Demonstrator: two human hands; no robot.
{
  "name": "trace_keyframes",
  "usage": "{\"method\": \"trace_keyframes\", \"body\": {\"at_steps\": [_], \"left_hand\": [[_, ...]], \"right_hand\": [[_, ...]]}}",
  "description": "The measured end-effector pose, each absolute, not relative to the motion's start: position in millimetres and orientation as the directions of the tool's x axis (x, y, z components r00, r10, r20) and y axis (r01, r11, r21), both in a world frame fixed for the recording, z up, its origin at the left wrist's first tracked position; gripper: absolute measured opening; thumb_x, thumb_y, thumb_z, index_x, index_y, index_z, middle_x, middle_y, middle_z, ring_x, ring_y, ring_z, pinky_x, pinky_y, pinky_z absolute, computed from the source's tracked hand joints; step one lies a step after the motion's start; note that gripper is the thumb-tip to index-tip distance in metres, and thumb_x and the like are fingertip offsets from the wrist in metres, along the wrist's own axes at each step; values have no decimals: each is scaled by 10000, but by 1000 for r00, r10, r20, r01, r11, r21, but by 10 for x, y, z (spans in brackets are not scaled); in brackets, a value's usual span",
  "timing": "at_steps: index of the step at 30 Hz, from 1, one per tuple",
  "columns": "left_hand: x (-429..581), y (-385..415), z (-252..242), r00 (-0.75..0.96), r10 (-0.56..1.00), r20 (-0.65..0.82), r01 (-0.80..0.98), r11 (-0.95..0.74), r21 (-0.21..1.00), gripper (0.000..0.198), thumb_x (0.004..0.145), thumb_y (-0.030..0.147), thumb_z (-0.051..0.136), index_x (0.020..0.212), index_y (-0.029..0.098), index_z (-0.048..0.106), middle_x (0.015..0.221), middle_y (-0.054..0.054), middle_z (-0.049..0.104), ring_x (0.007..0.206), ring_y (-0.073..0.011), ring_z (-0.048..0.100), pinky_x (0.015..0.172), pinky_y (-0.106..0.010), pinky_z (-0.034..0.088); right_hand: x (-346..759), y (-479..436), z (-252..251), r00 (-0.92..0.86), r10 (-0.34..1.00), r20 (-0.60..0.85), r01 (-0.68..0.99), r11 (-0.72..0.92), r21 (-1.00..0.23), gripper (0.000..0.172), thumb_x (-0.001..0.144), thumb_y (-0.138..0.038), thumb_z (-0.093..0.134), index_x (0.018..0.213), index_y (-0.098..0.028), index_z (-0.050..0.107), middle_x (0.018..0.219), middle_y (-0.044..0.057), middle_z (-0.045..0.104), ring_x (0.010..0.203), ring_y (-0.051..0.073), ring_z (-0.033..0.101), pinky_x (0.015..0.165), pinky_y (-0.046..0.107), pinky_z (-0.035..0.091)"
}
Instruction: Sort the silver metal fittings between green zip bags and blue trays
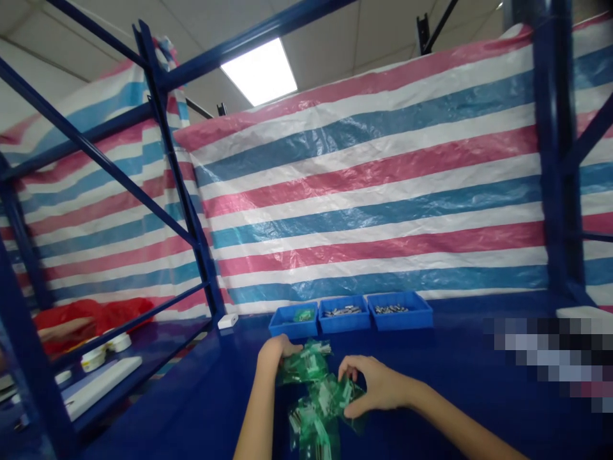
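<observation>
Both arch over green bags [310,363]: right hand [378,383], fingers apart; left hand [276,349] (grip unclear).

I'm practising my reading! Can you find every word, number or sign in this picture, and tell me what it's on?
None: I can't read any words, numbers or signs here.
Green bags: too blurred to tell if anything is printed.
Blue trays: no readable lettering.
Striped sheet: just stripes that I can see.
Blocky patch at right: too blurred to read.
</observation>
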State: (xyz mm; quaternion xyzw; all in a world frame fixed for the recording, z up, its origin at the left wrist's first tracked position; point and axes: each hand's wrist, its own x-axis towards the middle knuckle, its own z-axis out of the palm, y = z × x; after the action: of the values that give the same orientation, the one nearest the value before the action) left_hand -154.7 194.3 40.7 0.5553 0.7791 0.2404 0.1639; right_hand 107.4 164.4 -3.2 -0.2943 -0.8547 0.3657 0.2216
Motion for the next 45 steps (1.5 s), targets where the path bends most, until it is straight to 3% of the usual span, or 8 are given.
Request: {"method": "trace_keyframes", "body": {"at_steps": [4,7,12,18,25,31,37,45], "left_hand": [[-1427,1924,446,-240,892,-382,896,355,268,504,576,629,635,426,174,478,406,-81,486,486,-280,576,470,-390,466],[-1351,1935,428,-140,911,-388,901,280,332,503,579,659,616,502,177,497,414,-41,491,425,-212,542,423,-309,435],[-1202,1961,371,51,926,-374,803,185,567,524,526,663,661,689,182,532,465,14,519,365,-128,476,398,-227,380],[-952,1961,378,288,943,-167,616,-49,786,479,655,614,596,806,160,587,683,-19,612,530,-100,541,512,-194,380],[-692,1993,373,286,927,244,418,-350,838,392,747,535,556,776,145,589,675,9,556,601,-106,519,607,-216,385],[-603,1982,379,307,916,260,311,-354,882,411,696,522,627,644,139,487,575,47,433,543,-85,462,555,-205,343],[-539,1950,336,358,916,179,357,-312,881,431,677,528,644,624,120,515,545,37,451,516,-71,401,509,-202,276],[-507,2027,266,231,906,354,299,-412,861,359,607,429,732,738,132,579,663,5,543,608,-103,490,563,-207,356]], "right_hand": [[1061,1715,-82,-547,786,289,383,542,-748,383,566,-307,737,910,-260,576,719,-41,566,677,141,518,601,218,344],[1082,1797,-119,-372,866,335,404,476,-781,317,611,-289,701,898,-268,567,701,-48,579,568,121,545,529,209,340],[1135,2000,-188,-147,957,250,155,272,-950,371,628,-353,690,937,-217,535,771,-18,595,344,75,489,363,214,332],[1155,2117,-163,-78,989,122,-135,111,-985,395,577,-334,748,891,-164,578,752,24,649,405,82,519,374,203,360],[1067,2001,-106,-186,963,193,-251,143,-957,480,569,-328,748,1002,-168,617,853,56,682,502,100,555,371,181,350],[1075,1952,-32,-116,963,244,-271,206,-940,439,563,-355,734,942,-146,663,799,50,689,411,62,458,361,196,334],[1133,2032,-17,9,951,310,-268,301,-915,372,557,-373,736,847,-145,692,809,73,698,715,195,618,573,264,469],[1162,2033,-99,24,805,592,49,591,-805,213,664,-359,669,761,-172,699,803,66,656,496,106,440,528,272,419]]}}
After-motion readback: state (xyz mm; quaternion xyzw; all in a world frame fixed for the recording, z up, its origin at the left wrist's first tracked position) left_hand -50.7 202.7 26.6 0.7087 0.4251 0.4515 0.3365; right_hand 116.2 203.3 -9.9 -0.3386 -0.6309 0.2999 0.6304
